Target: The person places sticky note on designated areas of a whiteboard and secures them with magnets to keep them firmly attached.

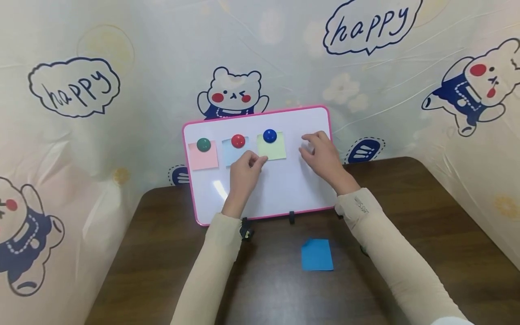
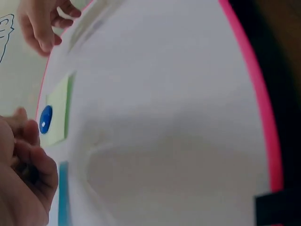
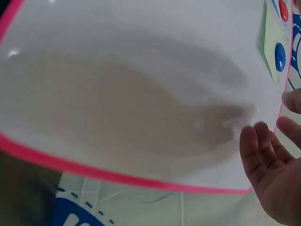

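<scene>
A whiteboard [image 1: 300, 189] with a pink frame leans on the table. On it are a pink note [image 1: 204, 159] under a green round magnet [image 1: 204, 145], a light blue note [image 1: 228, 155] under a red magnet [image 1: 238, 141], and a light green note [image 1: 278, 149] under a blue magnet [image 1: 270, 136]. My left hand [image 1: 243, 174] hovers before the board by the green note's lower left corner, fingers loosely curled, nothing seen in them. It partly covers the light blue note. To the right, my right hand [image 1: 325, 158] is spread with bent fingers, holding nothing.
A bright blue note [image 1: 317, 255] with a curled corner lies on the brown table [image 1: 276, 289]. Small black supports [image 1: 291, 217] stand at the board's lower edge. Under the right sleeve, a small dark object [image 1: 363, 251] is mostly hidden. A printed cloth [image 1: 154, 67] hangs behind.
</scene>
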`<action>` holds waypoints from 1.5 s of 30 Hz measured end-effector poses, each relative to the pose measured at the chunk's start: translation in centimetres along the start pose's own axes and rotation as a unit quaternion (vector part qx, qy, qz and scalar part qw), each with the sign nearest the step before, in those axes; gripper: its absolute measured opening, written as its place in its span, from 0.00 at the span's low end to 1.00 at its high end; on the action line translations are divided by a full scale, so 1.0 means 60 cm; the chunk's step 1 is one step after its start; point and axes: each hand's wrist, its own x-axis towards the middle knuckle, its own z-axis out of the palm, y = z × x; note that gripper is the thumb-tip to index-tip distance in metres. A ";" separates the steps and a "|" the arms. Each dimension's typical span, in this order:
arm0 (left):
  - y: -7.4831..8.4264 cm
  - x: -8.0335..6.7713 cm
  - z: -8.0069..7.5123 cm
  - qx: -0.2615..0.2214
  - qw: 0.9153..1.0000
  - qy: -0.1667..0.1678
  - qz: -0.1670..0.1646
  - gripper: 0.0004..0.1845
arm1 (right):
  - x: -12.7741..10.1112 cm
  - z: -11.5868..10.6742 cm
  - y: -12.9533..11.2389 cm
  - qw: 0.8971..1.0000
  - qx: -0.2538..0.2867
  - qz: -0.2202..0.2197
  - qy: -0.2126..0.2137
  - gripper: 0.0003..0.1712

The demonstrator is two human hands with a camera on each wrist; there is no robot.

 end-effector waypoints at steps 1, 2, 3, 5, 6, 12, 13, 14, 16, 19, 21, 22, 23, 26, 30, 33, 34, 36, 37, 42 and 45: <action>-0.004 -0.005 -0.001 -0.001 1.000 -0.010 0.005 0.16 | -0.008 -0.005 0.005 1.000 0.001 -0.004 -0.009 0.25; -0.008 -0.010 -0.002 -0.002 1.000 -0.020 0.009 0.15 | -0.016 -0.010 0.010 1.000 0.003 -0.007 -0.021 0.25; -0.012 -0.014 -0.002 -0.001 0.999 -0.030 0.013 0.15 | -0.024 -0.015 0.015 0.999 0.003 -0.007 -0.032 0.25; -0.019 -0.023 -0.004 0.001 0.999 -0.051 0.015 0.12 | -0.040 -0.024 0.027 0.999 0.000 -0.003 -0.054 0.24; -0.023 -0.027 -0.004 0.005 0.998 -0.058 0.017 0.11 | -0.049 -0.028 0.032 0.998 0.003 -0.001 -0.064 0.24; -0.039 -0.060 -0.008 0.037 0.993 -0.116 0.012 0.08 | -0.097 -0.050 0.059 0.993 -0.006 0.000 -0.119 0.22; -0.040 -0.066 -0.007 0.046 0.991 -0.128 0.010 0.08 | -0.106 -0.054 0.063 0.992 -0.008 0.001 -0.127 0.22; -0.040 -0.073 -0.005 0.054 0.989 -0.140 0.008 0.09 | -0.115 -0.058 0.068 0.991 -0.009 0.004 -0.135 0.22; -0.040 -0.086 0.000 0.064 0.983 -0.171 0.001 0.10 | -0.133 -0.064 0.078 0.988 -0.014 0.007 -0.151 0.21; -0.041 -0.108 0.013 0.074 0.972 -0.223 0.003 0.10 | -0.159 -0.073 0.095 0.985 -0.021 0.010 -0.172 0.21; -0.038 -0.122 0.020 0.077 0.959 -0.271 0.004 0.10 | -0.177 -0.077 0.107 0.982 -0.032 0.013 -0.186 0.21; -0.036 -0.129 0.024 0.080 0.951 -0.298 0.007 0.11 | -0.185 -0.079 0.113 0.980 -0.037 0.016 -0.194 0.21; -0.035 -0.136 0.027 0.084 0.943 -0.323 0.010 0.11 | -0.193 -0.080 0.119 0.978 -0.043 0.019 -0.203 0.21; -0.027 -0.156 0.037 0.087 0.919 -0.385 0.011 0.12 | -0.218 -0.084 0.134 0.971 -0.065 0.031 -0.228 0.21; -0.015 -0.182 0.051 0.096 0.901 -0.423 0.003 0.16 | -0.245 -0.093 0.148 0.960 -0.109 0.057 -0.253 0.28; -0.004 -0.196 0.063 0.118 0.898 -0.424 -0.001 0.18 | -0.264 -0.102 0.158 0.950 -0.146 0.071 -0.268 0.36; -0.001 -0.200 0.066 0.131 0.897 -0.421 0.000 0.17 | -0.271 -0.104 0.161 0.946 -0.154 0.075 -0.276 0.38; 0.007 -0.207 0.073 0.153 0.897 -0.415 0.006 0.16 | -0.285 -0.106 0.167 0.939 -0.168 0.077 -0.288 0.41; 0.011 -0.211 0.076 0.162 0.895 -0.414 0.011 0.16 | -0.292 -0.106 0.169 0.937 -0.170 0.079 -0.296 0.42; 0.023 -0.223 0.093 0.198 0.890 -0.409 0.032 0.14 | -0.317 -0.105 0.169 0.935 -0.157 0.087 -0.307 0.32; 0.024 -0.225 0.101 0.212 0.892 -0.397 0.037 0.10 | -0.322 -0.103 0.163 0.938 -0.144 0.079 -0.304 0.23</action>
